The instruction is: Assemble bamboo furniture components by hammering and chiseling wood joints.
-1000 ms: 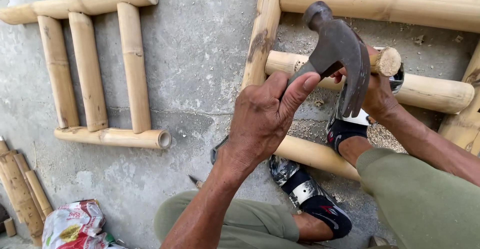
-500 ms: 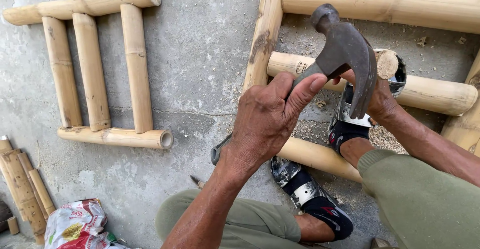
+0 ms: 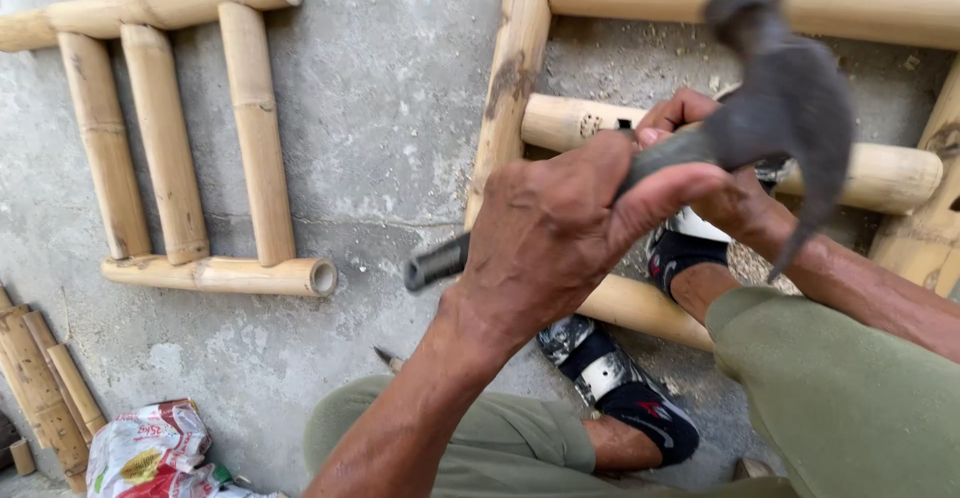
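My left hand (image 3: 555,243) is closed around the dark handle of a claw hammer (image 3: 790,93), whose head is blurred above a short bamboo crosspiece (image 3: 895,176). The handle's end sticks out to the left of my fist. My right hand (image 3: 690,118) rests on that crosspiece, mostly hidden behind the hammer and my left hand; I cannot tell what its fingers hold. The crosspiece belongs to a bamboo frame (image 3: 515,78) lying on the concrete floor.
A second bamboo frame (image 3: 255,138) lies at the left. Short bamboo offcuts (image 3: 40,398) and a crumpled printed bag (image 3: 150,453) sit at the bottom left. My sandalled feet (image 3: 620,383) press on a lower bamboo pole (image 3: 640,308).
The hammer head has swung to the right and is now blurred with motion. My left hand shifted slightly right along with it; my right hand stays at the crosspiece.
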